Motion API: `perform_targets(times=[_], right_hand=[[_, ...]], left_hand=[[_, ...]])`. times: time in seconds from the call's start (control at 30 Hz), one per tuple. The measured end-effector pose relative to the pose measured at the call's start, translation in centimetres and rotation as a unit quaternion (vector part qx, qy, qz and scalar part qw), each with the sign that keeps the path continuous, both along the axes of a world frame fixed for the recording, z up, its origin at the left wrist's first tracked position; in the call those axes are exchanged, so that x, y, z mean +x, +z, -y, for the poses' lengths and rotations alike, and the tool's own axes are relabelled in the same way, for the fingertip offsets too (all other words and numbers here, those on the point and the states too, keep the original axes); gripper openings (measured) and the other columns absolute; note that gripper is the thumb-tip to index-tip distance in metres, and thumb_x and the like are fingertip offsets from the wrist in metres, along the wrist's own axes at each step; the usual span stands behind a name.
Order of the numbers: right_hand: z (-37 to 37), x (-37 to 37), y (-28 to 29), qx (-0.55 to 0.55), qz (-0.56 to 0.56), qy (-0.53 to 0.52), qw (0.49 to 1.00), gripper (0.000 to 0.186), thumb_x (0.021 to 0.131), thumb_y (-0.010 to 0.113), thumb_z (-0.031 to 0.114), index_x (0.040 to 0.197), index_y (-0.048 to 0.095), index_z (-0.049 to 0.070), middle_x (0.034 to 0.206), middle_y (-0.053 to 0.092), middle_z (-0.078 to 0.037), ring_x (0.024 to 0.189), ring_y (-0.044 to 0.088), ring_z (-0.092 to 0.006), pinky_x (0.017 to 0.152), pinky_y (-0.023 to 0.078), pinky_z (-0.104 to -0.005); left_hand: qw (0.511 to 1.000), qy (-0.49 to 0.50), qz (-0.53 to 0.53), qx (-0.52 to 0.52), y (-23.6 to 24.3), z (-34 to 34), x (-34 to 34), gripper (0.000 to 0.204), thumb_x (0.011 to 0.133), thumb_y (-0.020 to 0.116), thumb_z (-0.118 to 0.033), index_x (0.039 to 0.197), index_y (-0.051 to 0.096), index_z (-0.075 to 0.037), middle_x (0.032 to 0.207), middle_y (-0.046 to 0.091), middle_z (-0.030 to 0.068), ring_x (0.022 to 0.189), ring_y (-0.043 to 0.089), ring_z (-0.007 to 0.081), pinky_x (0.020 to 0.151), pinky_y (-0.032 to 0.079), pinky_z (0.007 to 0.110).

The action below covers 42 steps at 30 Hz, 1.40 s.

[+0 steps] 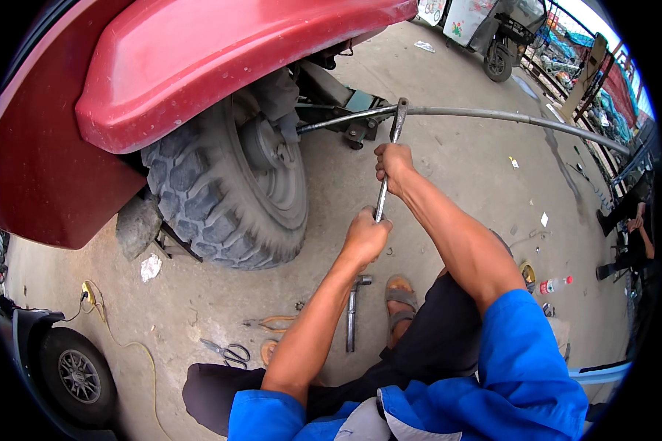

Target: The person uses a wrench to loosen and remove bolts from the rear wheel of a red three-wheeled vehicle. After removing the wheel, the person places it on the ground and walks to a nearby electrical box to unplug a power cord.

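Note:
My left hand (366, 235) and my right hand (394, 163) are closed around an upright-angled steel bar (382, 198), the right higher up. Its flattened upper end, with a hole, meets a long metal pipe (507, 116) that runs from near the big knobbly tyre (195, 198) out to the right. A green floor jack (357, 128) stands behind the pipe, under a vehicle's red body panel (235, 66). On the concrete below my hands lie a T-shaped socket tool (351, 316), pliers (276, 321) and scissors (224, 353).
A stone block (136, 224) sits beside the tyre. At lower left are a yellow cord (129, 343) and another vehicle's wheel (77, 375). A three-wheeler (493, 51) stands at top right. Dark-clothed people (632, 235) are at the right edge, near a bottle (555, 284).

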State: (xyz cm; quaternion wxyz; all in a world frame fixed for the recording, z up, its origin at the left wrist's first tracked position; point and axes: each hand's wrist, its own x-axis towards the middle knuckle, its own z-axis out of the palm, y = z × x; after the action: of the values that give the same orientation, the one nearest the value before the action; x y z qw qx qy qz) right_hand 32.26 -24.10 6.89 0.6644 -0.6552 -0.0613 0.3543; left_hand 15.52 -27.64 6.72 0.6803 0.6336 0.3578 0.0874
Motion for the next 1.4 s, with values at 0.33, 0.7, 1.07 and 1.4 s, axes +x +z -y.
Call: perform_targets(times=[0.33, 0.7, 1.07, 1.4], right_hand=[[-1.4, -1.6, -0.2, -0.026, -0.022, 0.097, 0.995, 0.009, 0.087, 0.052, 0.005, 0.083, 0.058, -0.001, 0.061, 0.043, -0.003, 0.048, 0.038, -0.0127, 0.039, 0.031, -0.0282], [-0.2, -2.2, -0.4, -0.052, 0.02, 0.125, 0.991, 0.012, 0.089, 0.05, 0.005, 0.086, 0.057, -0.004, 0.066, 0.045, -0.004, 0.049, 0.039, -0.0121, 0.039, 0.03, -0.0273], [0.1, -1.1, -7.9, -0.136, -0.012, 0.111, 0.984, 0.007, 0.081, 0.06, 0.0, 0.079, 0.056, -0.005, 0.061, 0.047, -0.007, 0.045, 0.04, -0.0177, 0.038, 0.03, -0.034], [2.0, -3.9, -14.0, -0.07, -0.105, 0.084, 0.988, 0.008, 0.087, 0.063, -0.002, 0.09, 0.056, -0.005, 0.07, 0.057, -0.012, 0.057, 0.061, -0.0247, 0.049, 0.055, -0.0372]], left_hand=[[0.993, 0.095, 0.052, -0.041, -1.5, 1.9, 0.4, 0.021, 0.084, 0.06, -0.014, 0.094, 0.051, 0.003, 0.065, 0.051, 0.0055, 0.043, 0.047, 0.0171, 0.036, 0.04, 0.035], [0.992, 0.073, 0.094, -0.039, -1.1, 3.2, 0.0, 0.03, 0.087, 0.063, -0.015, 0.098, 0.046, 0.008, 0.066, 0.052, 0.0091, 0.041, 0.051, 0.0182, 0.033, 0.04, 0.034], [0.955, 0.083, 0.009, 0.286, -2.4, -0.3, -2.9, 0.046, 0.093, 0.062, -0.036, 0.097, 0.065, 0.01, 0.088, 0.069, 0.0225, 0.072, 0.067, 0.0249, 0.065, 0.051, 0.038], [0.692, 0.512, 0.131, 0.491, 8.3, -7.1, -15.1, 0.035, 0.084, 0.075, -0.021, 0.102, 0.058, 0.005, 0.087, 0.059, 0.0063, 0.077, 0.053, 0.0106, 0.068, 0.044, 0.024]])
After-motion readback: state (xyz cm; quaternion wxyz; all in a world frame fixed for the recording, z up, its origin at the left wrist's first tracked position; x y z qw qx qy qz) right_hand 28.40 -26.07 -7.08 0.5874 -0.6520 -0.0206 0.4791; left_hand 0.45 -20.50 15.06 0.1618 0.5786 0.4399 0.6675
